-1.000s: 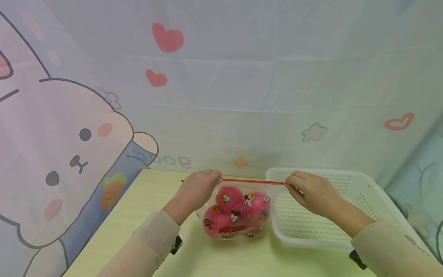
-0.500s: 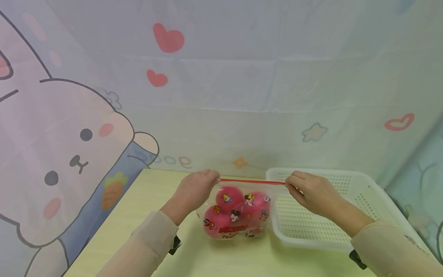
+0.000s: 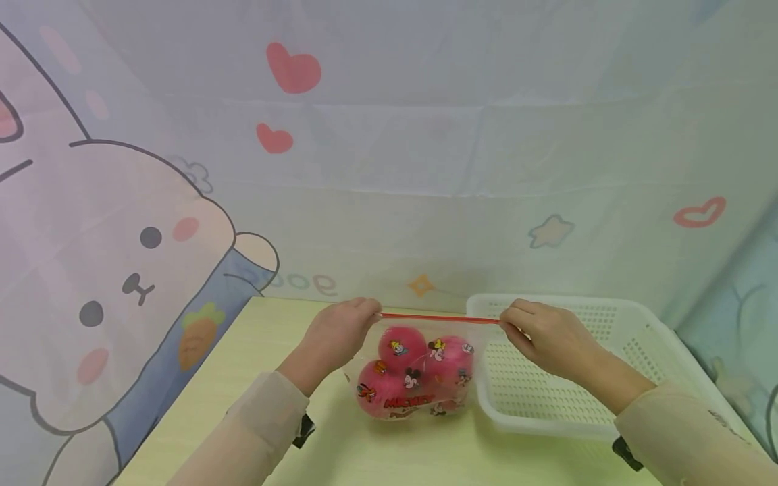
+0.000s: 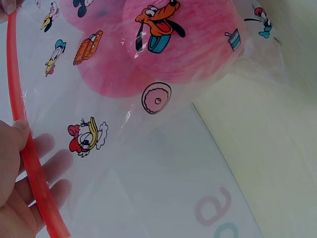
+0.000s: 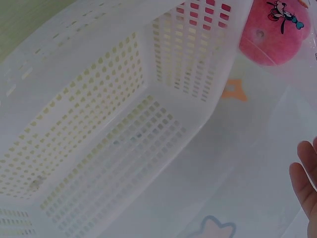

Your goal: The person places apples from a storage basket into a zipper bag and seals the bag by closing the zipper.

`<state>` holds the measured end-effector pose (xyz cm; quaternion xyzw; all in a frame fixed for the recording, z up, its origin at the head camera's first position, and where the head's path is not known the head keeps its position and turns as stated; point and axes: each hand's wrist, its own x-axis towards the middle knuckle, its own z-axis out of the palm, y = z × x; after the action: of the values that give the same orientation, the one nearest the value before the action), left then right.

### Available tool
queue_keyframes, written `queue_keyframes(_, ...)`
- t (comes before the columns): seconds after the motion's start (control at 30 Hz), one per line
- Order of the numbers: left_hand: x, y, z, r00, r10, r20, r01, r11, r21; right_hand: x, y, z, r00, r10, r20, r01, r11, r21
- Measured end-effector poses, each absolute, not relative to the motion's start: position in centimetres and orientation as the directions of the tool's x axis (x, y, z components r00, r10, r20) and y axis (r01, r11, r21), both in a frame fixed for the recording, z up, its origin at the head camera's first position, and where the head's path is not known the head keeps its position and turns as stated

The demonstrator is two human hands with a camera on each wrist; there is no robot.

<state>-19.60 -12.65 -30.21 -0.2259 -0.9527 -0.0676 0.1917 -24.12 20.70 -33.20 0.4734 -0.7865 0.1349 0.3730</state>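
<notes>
A clear zip bag (image 3: 413,401) with printed cartoon characters hangs upright over the table, bulging with several round pink fruit-like things (image 3: 402,337). Its red zip strip (image 3: 440,317) runs nearly level between both hands. My left hand (image 3: 334,337) pinches the strip towards its left end; in the left wrist view the thumb lies on one side of the strip (image 4: 35,171) and the fingers behind the clear film. My right hand (image 3: 550,339) pinches the strip's right end. In the right wrist view only some fingertips (image 5: 303,186) of that hand show at the edge.
Just right of the bag stands a white perforated plastic basket (image 3: 550,424), partly under my right forearm. The pale yellow table (image 3: 200,425) ends at a cloth backdrop (image 3: 389,169) printed with a rabbit, hearts and stars.
My left hand has slid slightly left along the red strip, covering the strip's end that stuck out beyond it. The right hand and the bag have stayed put.
</notes>
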Motion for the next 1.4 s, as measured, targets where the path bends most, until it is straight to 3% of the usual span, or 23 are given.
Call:
queue_keyframes(0.5, -19.5, -13.3, -30.4, -0.813, 0.401, 0.423, 0.462, 0.885, 0.050, -24.1, 20.6, -33.1, -0.272, -0.642, 0.717, -0.842, 0.519, 0.145)
queue_keyframes(1.4, -19.2, -14.5, -30.2, -0.849, 0.351, 0.394, 0.405, 0.912, 0.061, -24.1, 20.6, -33.1, -0.257, -0.638, 0.726, -0.850, 0.507, 0.144)
